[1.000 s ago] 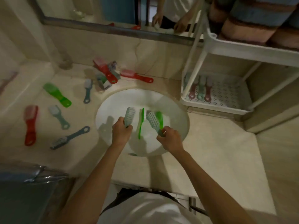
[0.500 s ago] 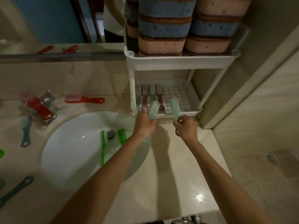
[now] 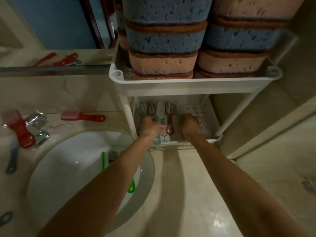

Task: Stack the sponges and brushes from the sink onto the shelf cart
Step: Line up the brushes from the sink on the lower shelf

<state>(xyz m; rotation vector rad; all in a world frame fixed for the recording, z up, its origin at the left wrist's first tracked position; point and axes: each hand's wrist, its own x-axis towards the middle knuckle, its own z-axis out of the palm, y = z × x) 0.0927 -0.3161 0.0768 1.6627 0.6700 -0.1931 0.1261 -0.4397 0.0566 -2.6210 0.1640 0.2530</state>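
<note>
Both my hands reach into the lower tray of the white shelf cart (image 3: pixel 191 142). My left hand (image 3: pixel 150 126) grips a teal brush (image 3: pixel 158 134) by its handle, bristle end pointing into the tray among a row of several brushes (image 3: pixel 168 108). My right hand (image 3: pixel 189 124) holds another pale brush (image 3: pixel 180 108) down on the tray's perforated floor. Pink and blue sponges (image 3: pixel 164 48) are stacked on the upper tray. In the white sink (image 3: pixel 68 170) lie two green brushes (image 3: pixel 103 161), one partly hidden by my left arm.
A chrome tap (image 3: pixel 36 129) stands behind the sink with a red brush (image 3: pixel 20 129) leaning on it. Another red brush (image 3: pixel 83 116) and a dark teal brush (image 3: pixel 12 158) lie on the marble counter. A wall and floor tiles are at the right.
Both hands have moved from the sink, then from the tray's front edge, into the lower tray, carrying their brushes in beside the row.
</note>
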